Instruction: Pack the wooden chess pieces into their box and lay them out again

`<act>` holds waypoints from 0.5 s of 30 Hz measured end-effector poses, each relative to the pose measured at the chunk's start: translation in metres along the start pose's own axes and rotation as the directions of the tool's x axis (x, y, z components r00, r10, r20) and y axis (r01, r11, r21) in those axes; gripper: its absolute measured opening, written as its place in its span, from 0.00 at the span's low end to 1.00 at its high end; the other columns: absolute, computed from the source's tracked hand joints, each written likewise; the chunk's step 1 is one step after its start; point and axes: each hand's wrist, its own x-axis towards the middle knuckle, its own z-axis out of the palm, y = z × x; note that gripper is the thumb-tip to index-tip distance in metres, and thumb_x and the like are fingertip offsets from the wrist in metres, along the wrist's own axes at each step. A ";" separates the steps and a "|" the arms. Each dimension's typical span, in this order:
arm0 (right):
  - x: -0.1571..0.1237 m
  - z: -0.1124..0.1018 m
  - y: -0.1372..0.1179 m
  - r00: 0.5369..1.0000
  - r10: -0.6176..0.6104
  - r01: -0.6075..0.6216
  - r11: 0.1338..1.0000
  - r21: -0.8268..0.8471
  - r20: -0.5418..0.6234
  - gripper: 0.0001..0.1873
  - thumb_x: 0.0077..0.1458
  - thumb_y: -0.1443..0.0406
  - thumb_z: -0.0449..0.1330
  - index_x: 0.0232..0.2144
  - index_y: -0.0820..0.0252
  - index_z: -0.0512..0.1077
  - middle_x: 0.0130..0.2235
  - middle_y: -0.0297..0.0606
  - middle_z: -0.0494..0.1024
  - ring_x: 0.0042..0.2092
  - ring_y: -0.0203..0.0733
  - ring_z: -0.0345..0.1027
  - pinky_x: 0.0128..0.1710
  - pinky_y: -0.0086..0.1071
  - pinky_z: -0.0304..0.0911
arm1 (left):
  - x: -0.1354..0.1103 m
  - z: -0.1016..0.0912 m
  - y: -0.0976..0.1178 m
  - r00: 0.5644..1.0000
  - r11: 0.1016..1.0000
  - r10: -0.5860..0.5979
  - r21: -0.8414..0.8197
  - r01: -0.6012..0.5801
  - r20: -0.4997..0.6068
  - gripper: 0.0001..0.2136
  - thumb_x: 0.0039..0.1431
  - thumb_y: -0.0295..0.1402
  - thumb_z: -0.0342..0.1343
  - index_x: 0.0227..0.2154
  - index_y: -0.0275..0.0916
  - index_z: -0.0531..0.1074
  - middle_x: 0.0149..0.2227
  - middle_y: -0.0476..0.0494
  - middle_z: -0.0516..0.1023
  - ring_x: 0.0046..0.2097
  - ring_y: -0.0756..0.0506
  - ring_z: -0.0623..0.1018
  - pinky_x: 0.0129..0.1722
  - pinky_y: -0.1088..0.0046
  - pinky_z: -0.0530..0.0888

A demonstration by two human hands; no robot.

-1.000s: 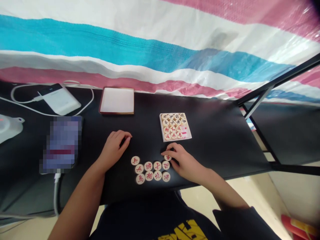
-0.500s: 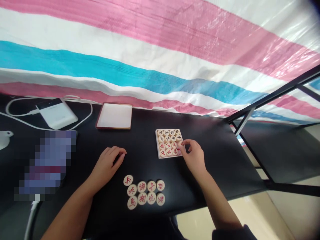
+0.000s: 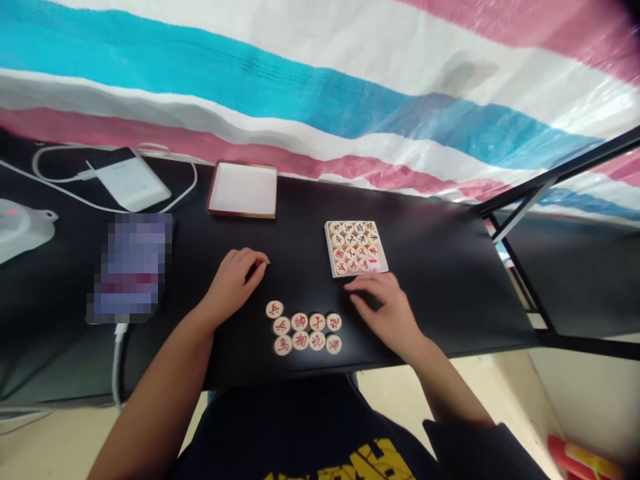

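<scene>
Several round wooden chess pieces with red characters lie in two rows near the front edge of the black table. Behind them, a white square tray is filled with a grid of similar pieces. My right hand hovers palm down just in front of the tray, fingers loosely stretched toward the loose pieces, with nothing in it. My left hand rests on the table to the left of the pieces, fingers curled lightly with the tips on the surface, holding nothing.
A shallow box lid with a white inside lies at the back. A white power bank with a cable, a blurred rectangle and a white device sit at the left. A striped tarp hangs behind. A black frame borders the right.
My right hand took a piece from the loose rows, carried it to the tray, set it in, and has come back toward the rows. The left hand stayed put.
</scene>
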 end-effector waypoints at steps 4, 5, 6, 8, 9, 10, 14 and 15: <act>-0.014 0.004 -0.015 0.929 -0.125 0.090 0.989 0.114 0.349 0.16 0.49 0.74 0.54 0.39 0.54 0.72 0.40 0.36 0.72 0.42 0.40 0.60 0.43 0.36 0.60 | -0.001 0.001 -0.001 1.000 1.000 0.007 -0.001 -0.007 -0.003 0.10 0.60 0.34 0.42 0.35 0.37 0.67 0.32 0.45 0.70 0.35 0.45 0.68 0.41 0.67 0.64; -0.015 0.004 -0.015 0.916 -0.131 0.093 0.989 0.118 0.380 0.17 0.49 0.74 0.54 0.40 0.54 0.71 0.41 0.37 0.72 0.43 0.40 0.60 0.43 0.37 0.60 | -0.001 0.001 -0.002 1.000 1.000 0.007 -0.003 -0.007 -0.004 0.10 0.60 0.34 0.42 0.34 0.38 0.67 0.32 0.45 0.70 0.35 0.45 0.68 0.40 0.67 0.64; -0.016 0.005 -0.015 0.905 -0.136 0.096 0.988 0.119 0.403 0.18 0.49 0.75 0.54 0.41 0.54 0.71 0.41 0.37 0.71 0.43 0.40 0.59 0.43 0.37 0.61 | -0.001 0.000 -0.002 1.000 1.000 0.005 -0.003 -0.005 -0.005 0.10 0.60 0.34 0.42 0.34 0.38 0.67 0.32 0.45 0.70 0.35 0.45 0.68 0.40 0.67 0.64; -0.015 0.005 -0.013 0.884 -0.153 0.111 0.987 0.119 0.442 0.20 0.49 0.75 0.54 0.43 0.54 0.69 0.43 0.38 0.70 0.45 0.41 0.59 0.44 0.37 0.60 | -0.001 0.000 -0.002 1.000 1.000 0.004 0.000 -0.004 -0.005 0.10 0.60 0.34 0.42 0.34 0.38 0.67 0.32 0.45 0.70 0.36 0.45 0.68 0.40 0.67 0.64; -0.015 0.005 -0.012 0.876 -0.162 0.120 0.985 0.121 0.455 0.20 0.49 0.75 0.54 0.44 0.53 0.69 0.43 0.38 0.69 0.45 0.41 0.59 0.44 0.38 0.60 | -0.001 0.000 -0.001 1.000 1.000 0.003 0.001 -0.003 -0.003 0.10 0.60 0.34 0.42 0.34 0.38 0.67 0.32 0.45 0.70 0.36 0.45 0.68 0.40 0.67 0.64; -0.014 0.006 -0.011 0.871 -0.168 0.126 0.985 0.121 0.461 0.20 0.49 0.74 0.54 0.44 0.53 0.69 0.44 0.38 0.69 0.45 0.41 0.59 0.44 0.38 0.60 | -0.001 0.000 -0.001 1.000 1.000 0.003 0.001 -0.003 -0.003 0.10 0.60 0.34 0.42 0.34 0.38 0.67 0.32 0.45 0.70 0.36 0.45 0.68 0.40 0.67 0.64; -0.014 0.011 -0.012 0.880 -0.150 0.110 0.987 0.115 0.452 0.16 0.50 0.70 0.57 0.43 0.54 0.68 0.42 0.39 0.69 0.44 0.41 0.59 0.43 0.38 0.61 | -0.001 0.000 -0.001 1.000 1.000 0.004 -0.002 -0.004 -0.009 0.10 0.60 0.34 0.42 0.34 0.38 0.67 0.32 0.45 0.70 0.36 0.45 0.68 0.40 0.67 0.64; -0.013 0.012 -0.012 0.886 -0.138 0.096 0.989 0.115 0.443 0.15 0.50 0.69 0.58 0.42 0.55 0.68 0.42 0.39 0.69 0.43 0.40 0.60 0.43 0.37 0.61 | -0.001 0.000 -0.002 1.000 1.000 0.004 -0.004 -0.004 -0.010 0.10 0.60 0.34 0.42 0.34 0.38 0.67 0.32 0.45 0.70 0.36 0.45 0.68 0.40 0.67 0.64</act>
